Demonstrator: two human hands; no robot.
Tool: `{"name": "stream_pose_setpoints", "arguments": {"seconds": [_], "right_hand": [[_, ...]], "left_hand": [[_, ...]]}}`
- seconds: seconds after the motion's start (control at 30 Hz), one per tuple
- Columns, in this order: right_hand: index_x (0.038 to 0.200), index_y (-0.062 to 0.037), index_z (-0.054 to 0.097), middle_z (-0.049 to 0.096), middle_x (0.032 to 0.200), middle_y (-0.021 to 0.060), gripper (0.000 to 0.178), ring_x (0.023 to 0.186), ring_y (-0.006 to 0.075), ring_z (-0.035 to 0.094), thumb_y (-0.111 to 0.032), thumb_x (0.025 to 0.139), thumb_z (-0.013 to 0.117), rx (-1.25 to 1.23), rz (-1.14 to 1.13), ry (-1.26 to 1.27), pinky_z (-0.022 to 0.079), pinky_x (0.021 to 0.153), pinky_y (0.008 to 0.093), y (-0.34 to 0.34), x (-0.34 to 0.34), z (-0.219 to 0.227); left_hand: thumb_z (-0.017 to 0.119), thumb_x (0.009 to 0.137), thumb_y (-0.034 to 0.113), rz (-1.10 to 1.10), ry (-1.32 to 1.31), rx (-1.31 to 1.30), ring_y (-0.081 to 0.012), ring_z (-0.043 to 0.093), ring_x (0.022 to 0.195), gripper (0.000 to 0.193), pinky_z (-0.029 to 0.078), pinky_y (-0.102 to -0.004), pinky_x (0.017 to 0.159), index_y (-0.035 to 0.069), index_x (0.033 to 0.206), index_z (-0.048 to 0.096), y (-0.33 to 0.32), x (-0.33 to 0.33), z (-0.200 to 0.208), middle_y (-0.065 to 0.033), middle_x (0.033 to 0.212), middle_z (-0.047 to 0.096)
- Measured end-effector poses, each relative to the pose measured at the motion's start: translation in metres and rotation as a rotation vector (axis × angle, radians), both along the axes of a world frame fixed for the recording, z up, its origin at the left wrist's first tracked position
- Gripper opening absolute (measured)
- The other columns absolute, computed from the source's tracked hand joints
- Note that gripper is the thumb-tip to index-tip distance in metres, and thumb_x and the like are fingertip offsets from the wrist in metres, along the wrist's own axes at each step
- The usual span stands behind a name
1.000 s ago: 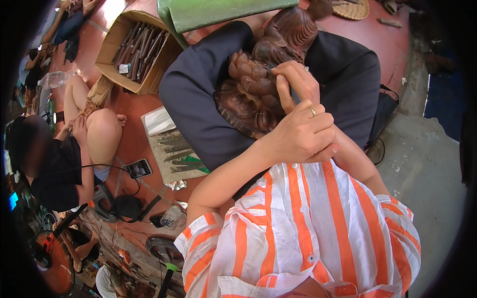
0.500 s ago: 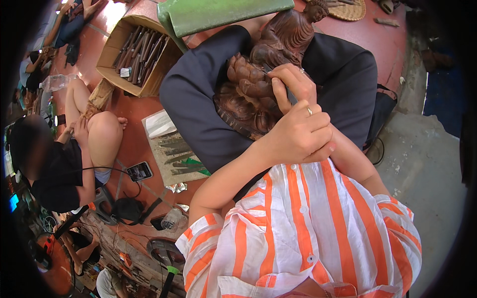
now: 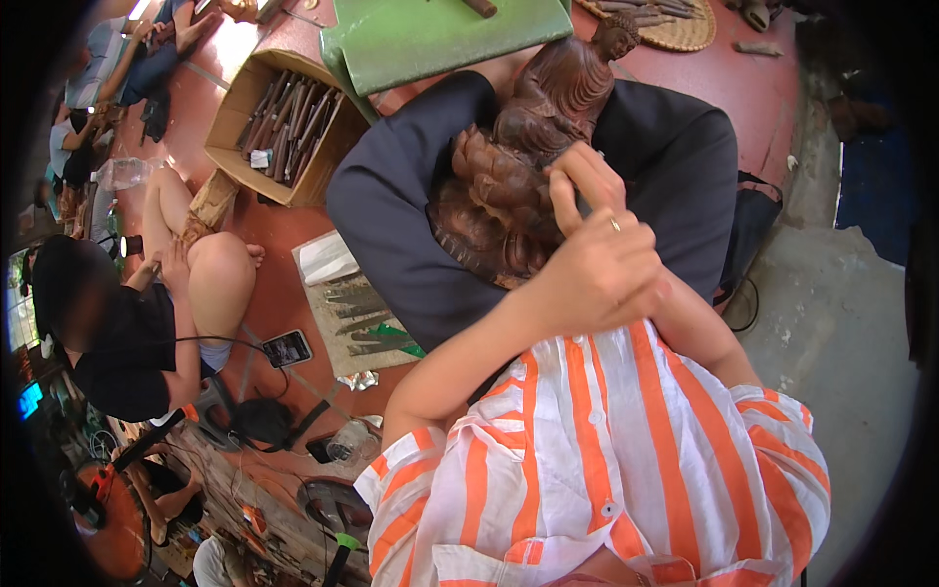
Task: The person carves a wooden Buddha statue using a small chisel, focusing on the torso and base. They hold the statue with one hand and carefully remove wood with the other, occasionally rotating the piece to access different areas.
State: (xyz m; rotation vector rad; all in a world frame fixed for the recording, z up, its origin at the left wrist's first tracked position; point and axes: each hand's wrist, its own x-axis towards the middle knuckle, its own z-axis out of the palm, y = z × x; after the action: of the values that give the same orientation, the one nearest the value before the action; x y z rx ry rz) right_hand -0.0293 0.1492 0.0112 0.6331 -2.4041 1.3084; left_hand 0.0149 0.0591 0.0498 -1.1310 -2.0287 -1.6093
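A dark brown wooden carving (image 3: 558, 103) of a seated figure leans between my thighs, its head at the far end. Its carved lotus-petal base (image 3: 489, 196) lies nearer, in my lap. My right hand (image 3: 589, 184) is closed beside the petals, thumb and forefinger pinching a slim carving tool, now mostly hidden by the fingers. My left hand (image 3: 602, 266), wearing a ring, is curled into a fist across my right wrist. Whatever its fingers hold cannot be seen.
A green plastic stool (image 3: 450, 54) stands ahead. To the left are a cardboard box (image 3: 230, 132) of wooden-handled tools and a mat (image 3: 377, 364) with metal blades. A person in black (image 3: 127, 342) sits farther left, holding a wooden piece. A woven tray (image 3: 699, 29) lies at the far right.
The surroundings at left have shifted slightly right and down in the view. My right hand has tilted a little, and the thin tool tip seen earlier at its fingers is now hidden.
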Motion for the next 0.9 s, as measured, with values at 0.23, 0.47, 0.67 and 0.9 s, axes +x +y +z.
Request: {"name": "stream_pose_setpoints", "arguments": {"seconds": [0.23,0.47,0.67,0.9], "right_hand": [[0.072,-0.0026,0.052,0.048,0.068,0.0108,0.012,0.056,0.0274,0.049,-0.001,0.077,0.063,0.069,0.000,0.069,0.039,0.050,0.0376,0.062,0.039,0.015],[0.058,0.0009,0.054,0.049,0.052,0.0131,0.032,0.045,0.0282,0.048,-0.012,0.086,0.064,-0.071,0.165,-0.390,0.036,0.046,0.0373,0.097,0.054,0.022],[0.068,-0.0063,0.070,0.061,0.059,0.0140,0.033,0.056,0.0330,0.062,-0.036,0.082,0.066,0.327,0.463,-0.465,0.049,0.055,0.0425,0.061,0.064,0.025],[0.105,-0.0016,0.062,0.061,0.078,0.0116,0.036,0.076,0.0273,0.065,-0.018,0.076,0.074,-0.079,0.624,-0.557,0.052,0.069,0.0371,0.067,0.053,0.016]], "left_hand": [[0.078,0.065,0.037,-0.053,0.036,-0.152,-0.0341,0.049,0.121,0.067,0.035,-0.0509,0.104,0.003,0.120,0.058,0.025,0.029,0.020,-0.0151,0.124,0.054],[0.071,0.082,0.030,0.100,-0.217,-0.381,-0.0372,0.047,0.127,0.059,0.034,-0.0478,0.107,-0.001,0.129,0.054,-0.039,0.033,0.006,-0.0176,0.133,0.052],[0.057,0.095,0.019,-0.004,-0.476,-0.155,-0.0356,0.051,0.124,0.033,0.037,-0.0458,0.105,-0.002,0.119,0.059,-0.047,0.043,0.005,-0.0176,0.125,0.060],[0.045,0.102,0.027,0.384,-0.660,0.297,-0.0302,0.068,0.069,0.027,0.060,-0.0427,0.067,0.002,0.093,0.043,-0.089,0.064,0.014,-0.0202,0.079,0.065]]}}
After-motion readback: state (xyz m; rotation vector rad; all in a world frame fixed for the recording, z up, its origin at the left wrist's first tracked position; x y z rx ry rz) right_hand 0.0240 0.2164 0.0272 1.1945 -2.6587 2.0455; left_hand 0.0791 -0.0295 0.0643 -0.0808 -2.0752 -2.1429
